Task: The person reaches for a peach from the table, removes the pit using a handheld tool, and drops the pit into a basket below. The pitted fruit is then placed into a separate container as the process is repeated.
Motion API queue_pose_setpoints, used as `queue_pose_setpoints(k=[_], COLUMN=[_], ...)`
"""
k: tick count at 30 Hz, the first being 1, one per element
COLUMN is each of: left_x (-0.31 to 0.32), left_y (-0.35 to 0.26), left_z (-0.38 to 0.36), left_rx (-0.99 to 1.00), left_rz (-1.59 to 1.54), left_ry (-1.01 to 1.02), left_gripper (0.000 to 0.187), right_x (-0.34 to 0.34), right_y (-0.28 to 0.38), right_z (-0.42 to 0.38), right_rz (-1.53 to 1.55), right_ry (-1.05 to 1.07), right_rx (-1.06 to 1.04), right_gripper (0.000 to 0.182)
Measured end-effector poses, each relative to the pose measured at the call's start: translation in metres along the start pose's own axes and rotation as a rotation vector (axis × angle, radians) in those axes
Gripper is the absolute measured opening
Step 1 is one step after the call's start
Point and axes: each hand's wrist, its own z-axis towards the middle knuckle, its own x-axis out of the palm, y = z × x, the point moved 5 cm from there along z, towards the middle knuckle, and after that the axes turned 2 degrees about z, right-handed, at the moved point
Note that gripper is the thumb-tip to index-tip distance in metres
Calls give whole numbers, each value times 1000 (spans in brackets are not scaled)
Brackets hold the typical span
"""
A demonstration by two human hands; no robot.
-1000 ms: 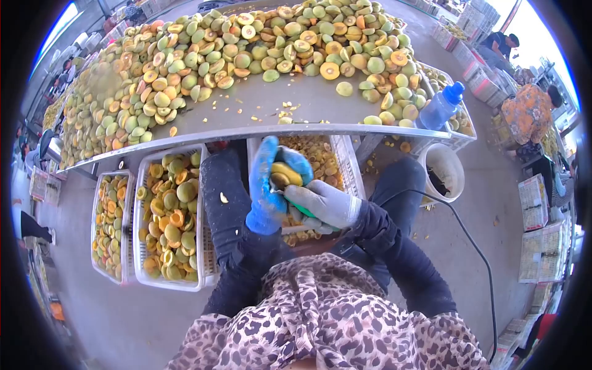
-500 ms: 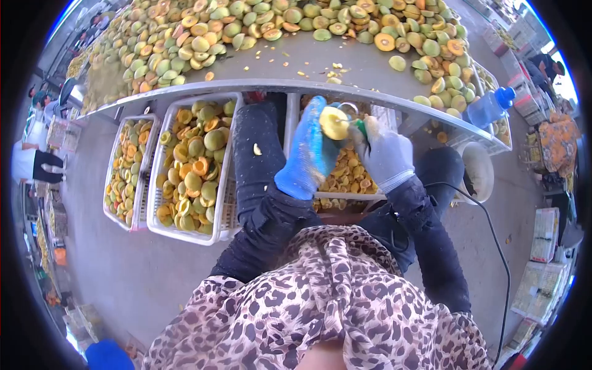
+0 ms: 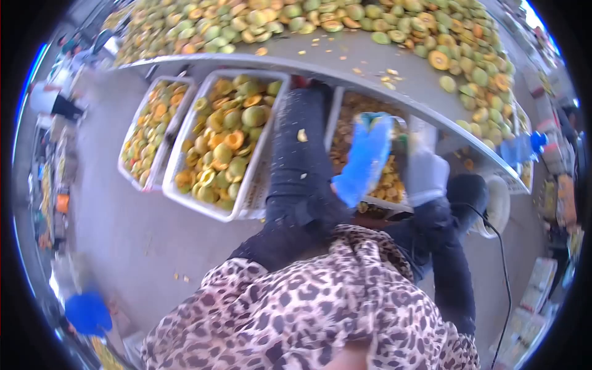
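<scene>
My left hand (image 3: pixel 365 157), in a blue glove, is over the crate of cut fruit pieces (image 3: pixel 390 185) between my knees. Its fingers are blurred, and I cannot make out whether fruit is in them. Just to its right is my right hand (image 3: pixel 427 166) in a pale glove, also smeared by motion, with its fingers and anything in them unclear. Beyond both hands, the table (image 3: pixel 345 58) bears a large heap of halved green and orange fruit (image 3: pixel 234 24).
Left of my leg stand a white crate of hollowed fruit (image 3: pixel 225 142) and a narrower crate (image 3: pixel 154 126). A blue bottle (image 3: pixel 521 148) is at the table's right edge. A white bucket (image 3: pixel 498 206) and black cable (image 3: pixel 507 271) are at right. A person (image 3: pixel 52 102) stands far left.
The view has swung, so the crates and table appear shifted right and up. My hands have blurred, and the pale fruit half and green-handled tool seen between them no longer show clearly.
</scene>
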Motion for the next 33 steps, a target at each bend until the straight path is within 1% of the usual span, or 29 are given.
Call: queue_pose_setpoints(k=[1, 2, 3, 5, 6, 7, 8, 9, 10, 11, 12, 13, 14, 15, 16, 17, 18, 19, 20, 21, 23, 24, 25, 27, 28, 29, 31, 33], left_x=[0, -3, -6, 0, -2, -9, -29, -69, -96, -145, -177, -207, -203, -197, -174, -146, -128, -121, -119, -113, -89, -82, -73, -46, -41, -38, -12, 8], left_y=[2, 4, 4, -14, -30, -49, -74, -84, -110, -115, -122, -120, -120, -121, -121, -118, -105, -97, -84, -72, -66, -63, -66, -66, -52, -38, -17, 7], left_z=[2, 1, -3, -13, -16, -10, -1, 12, 23, 44, 56, 68, 70, 74, 73, 72, 73, 76, 81, 85, 84, 84, 82, 85, 90, 95, 102, 110], left_rx=[75, 10, -51, 132, 180, 243, 410, 508, 435, 553, 656, 636, 706, 777, 794, 592, 388, 398, 294, 186, 120, 79, 68, -36, -75, -115, -498, -370], left_rz=[9, 40, 78, 346, 451, 548, 707, 762, 1056, 1119, 1452, 1640, 1568, 1492, 1478, 1102, 730, 717, 562, 414, 291, 240, 245, 77, -24, -123, -231, -335], left_ry=[34, 25, 12, -93, -144, -211, -225, -310, -584, -659, -549, -510, -513, -518, -516, -475, -417, -412, -337, -267, -214, -164, -176, -69, -33, -4, -7, 344], left_gripper=[8, 10, 12, 17, 19, 21, 23, 23, 21, 20, 21, 22, 22, 22, 22, 23, 24, 24, 26, 28, 28, 31, 31, 34, 35, 36, 37, 37], right_x=[1, 8, 14, 48, 45, 40, 35, 30, 20, 8, 4, 6, 13, 23, 36, 48, 59, 77, 92, 101, 122, 110, 108, 101, 93, 63, 20, -7], right_y=[5, 5, 5, -34, -44, -57, -68, -78, -87, -96, -112, -130, -149, -162, -176, -188, -198, -206, -213, -218, -227, -221, -217, -197, -180, -142, -72, -32], right_z=[-2, -2, -2, 8, 7, 13, 13, 15, 27, 43, 63, 83, 107, 129, 151, 170, 186, 200, 212, 220, 225, 226, 225, 223, 212, 194, 156, 124], right_rz=[-107, -121, -86, -56, -71, -65, -57, -68, 6, 79, 27, 72, 23, 17, -26, -70, -81, -102, -123, -129, -98, -93, -89, 117, 542, 972, 1374, 1379], right_ry=[-108, 21, 66, 214, 199, 140, 99, 99, 22, -59, 18, -49, -14, -29, 2, 28, 11, 118, 227, 222, 323, 382, 398, 377, 449, 519, 616, 656], right_rx=[-87, -6, 45, 225, 249, 279, 307, 323, 276, 227, 322, 316, 352, 359, 362, 363, 364, 362, 359, 353, 397, 415, 410, 323, 308, 292, 151, 122], right_gripper=[11, 6, 12, 21, 21, 26, 31, 31, 31, 33, 33, 28, 29, 29, 30, 32, 32, 29, 27, 27, 33, 40, 40, 44, 44, 45, 42, 40])
